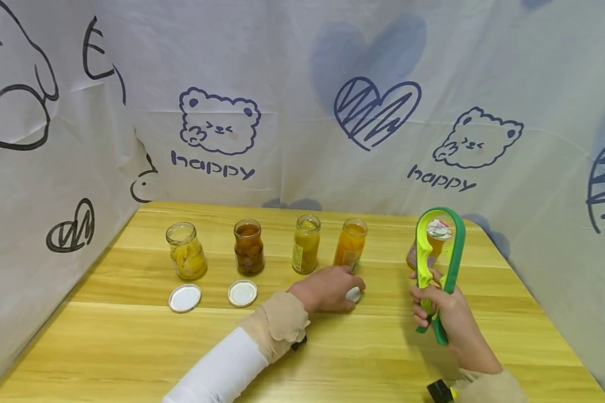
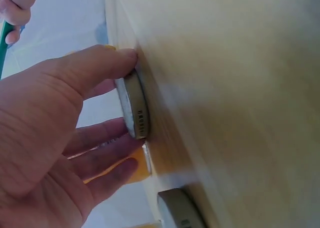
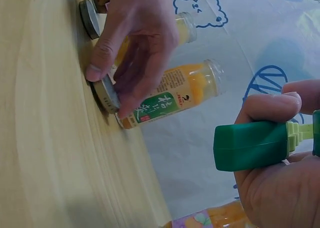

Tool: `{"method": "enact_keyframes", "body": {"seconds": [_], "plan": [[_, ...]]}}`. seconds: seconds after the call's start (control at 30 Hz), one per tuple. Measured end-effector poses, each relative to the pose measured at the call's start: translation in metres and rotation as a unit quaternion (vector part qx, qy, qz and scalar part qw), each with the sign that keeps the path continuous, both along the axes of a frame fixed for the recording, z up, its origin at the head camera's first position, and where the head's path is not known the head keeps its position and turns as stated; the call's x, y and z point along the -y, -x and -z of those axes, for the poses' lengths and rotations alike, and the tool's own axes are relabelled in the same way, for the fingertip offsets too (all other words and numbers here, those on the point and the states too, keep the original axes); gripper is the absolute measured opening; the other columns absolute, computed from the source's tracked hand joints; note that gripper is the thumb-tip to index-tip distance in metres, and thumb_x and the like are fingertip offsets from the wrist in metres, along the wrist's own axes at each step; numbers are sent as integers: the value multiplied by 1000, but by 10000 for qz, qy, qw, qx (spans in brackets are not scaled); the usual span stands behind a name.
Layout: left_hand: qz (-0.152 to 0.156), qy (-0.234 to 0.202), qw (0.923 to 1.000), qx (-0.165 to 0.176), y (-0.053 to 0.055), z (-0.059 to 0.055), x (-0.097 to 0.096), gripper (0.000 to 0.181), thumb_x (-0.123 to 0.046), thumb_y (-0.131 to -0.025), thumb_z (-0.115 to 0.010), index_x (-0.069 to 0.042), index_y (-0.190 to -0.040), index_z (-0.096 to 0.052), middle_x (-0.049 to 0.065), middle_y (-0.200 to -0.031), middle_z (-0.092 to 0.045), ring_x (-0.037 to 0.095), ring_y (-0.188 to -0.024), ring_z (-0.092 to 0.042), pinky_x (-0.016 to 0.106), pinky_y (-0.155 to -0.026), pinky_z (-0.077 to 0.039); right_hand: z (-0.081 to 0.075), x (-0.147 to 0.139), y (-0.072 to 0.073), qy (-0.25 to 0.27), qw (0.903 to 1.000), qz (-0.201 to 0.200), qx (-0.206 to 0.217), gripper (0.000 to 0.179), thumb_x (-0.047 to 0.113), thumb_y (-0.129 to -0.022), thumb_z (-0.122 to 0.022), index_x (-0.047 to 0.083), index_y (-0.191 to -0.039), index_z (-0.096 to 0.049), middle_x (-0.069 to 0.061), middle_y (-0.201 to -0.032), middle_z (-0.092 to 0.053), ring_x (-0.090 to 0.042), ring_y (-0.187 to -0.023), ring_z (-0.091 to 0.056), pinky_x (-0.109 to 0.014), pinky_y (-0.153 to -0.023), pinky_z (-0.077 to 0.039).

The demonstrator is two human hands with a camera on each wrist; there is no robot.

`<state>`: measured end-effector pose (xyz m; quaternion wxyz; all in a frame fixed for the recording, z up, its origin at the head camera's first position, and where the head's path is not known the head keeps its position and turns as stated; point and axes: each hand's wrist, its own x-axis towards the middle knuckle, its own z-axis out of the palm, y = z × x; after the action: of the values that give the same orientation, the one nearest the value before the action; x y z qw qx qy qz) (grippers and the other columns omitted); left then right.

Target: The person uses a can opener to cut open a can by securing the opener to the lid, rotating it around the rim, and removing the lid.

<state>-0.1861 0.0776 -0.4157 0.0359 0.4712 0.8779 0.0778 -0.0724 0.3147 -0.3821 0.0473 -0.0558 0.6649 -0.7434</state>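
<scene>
My left hand (image 1: 327, 289) pinches a round metal jar lid (image 2: 134, 105) by its rim, thumb on one side and fingers on the other, right at the tabletop. Just behind it stands an open glass jar of orange fruit (image 1: 351, 243), its label showing in the right wrist view. My right hand (image 1: 446, 310) grips a green jar opener (image 1: 454, 246) by its handles, raised with the loop upward. Behind that loop is a jar with a patterned lid (image 1: 440, 229), partly hidden by the opener. Another lid (image 2: 182, 210) lies near the left hand, hidden from the head view.
Three more open jars stand in the row to the left: pale yellow fruit (image 1: 189, 260), dark brown fruit (image 1: 249, 254) and yellow-green contents (image 1: 306, 246). Two white-lined lids, one left (image 1: 184, 298) and one right (image 1: 242, 293), lie before them. White cloth (image 1: 302, 145) with drawings borders the wooden table (image 1: 363, 358).
</scene>
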Motion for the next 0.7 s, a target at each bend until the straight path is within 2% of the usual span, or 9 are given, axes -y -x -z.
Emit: {"method": "enact_keyframes", "body": {"seconds": [0.1, 0.27, 0.4, 0.47, 0.57, 0.63, 0.7], "plan": [[60, 156, 9998, -75, -1, -3, -3, 30, -28, -93, -72, -26, -123, -71, 1, -113, -71, 14, -102, -65, 31, -88, -57, -2, -3, 0, 23, 10000, 51, 36, 16, 5, -105, -46, 13, -119, -49, 7, -77, -53, -6, -56, -45, -20, -51, -43], [171, 377, 9982, -443, -5, -13, -13, 34, -33, -94, -73, -26, -127, -71, -1, -116, -72, 12, -102, -67, 28, -87, -58, -4, -8, 0, 9, 9999, 133, 5, 15, 6, -105, -45, 12, -119, -48, 6, -77, -53, -6, -56, -46, -21, -51, -43], [275, 94, 9982, -518, -9, -18, -26, 34, -36, -98, -69, -24, -130, -69, -1, -120, -71, 11, -101, -68, 26, -89, -58, -7, -12, 0, 10, 9997, 241, -2, 14, 7, -106, -45, 14, -118, -48, 6, -79, -55, -6, -56, -47, -21, -51, -44], [251, -293, 9986, -359, -10, -18, -33, 35, -35, -100, -67, -22, -132, -68, 0, -122, -72, 11, -103, -69, 25, -89, -57, -8, -14, 0, 37, 9996, 265, 9, 14, 7, -107, -44, 15, -117, -49, 7, -79, -55, -6, -56, -47, -21, -52, -44], [59, -1112, 9935, 223, -10, -14, -45, 39, -34, -100, -65, -19, -137, -63, 2, -128, -71, 14, -109, -69, 23, -90, -56, -8, -17, -1, 63, 9996, 289, 23, 12, 9, -108, -44, 16, -116, -49, 7, -80, -56, -6, -56, -47, -21, -52, -44], [-135, -1675, 9833, 695, -10, -10, -54, 43, -33, -101, -64, -16, -141, -59, 4, -132, -69, 17, -115, -68, 23, -93, -55, -9, -19, -2, 47, 9995, 318, -2, 12, 9, -108, -44, 16, -116, -49, 7, -80, -56, -6, -57, -48, -20, -52, -45], [-429, -2112, 9699, 1135, -10, -6, -64, 44, -33, -100, -64, -15, -141, -57, 3, -131, -69, 17, -117, -67, 21, -92, -55, -8, -22, -2, 44, 9993, 359, -33, 12, 9, -108, -44, 15, -116, -48, 7, -80, -56, -5, -56, -48, -20, -51, -45]]}}
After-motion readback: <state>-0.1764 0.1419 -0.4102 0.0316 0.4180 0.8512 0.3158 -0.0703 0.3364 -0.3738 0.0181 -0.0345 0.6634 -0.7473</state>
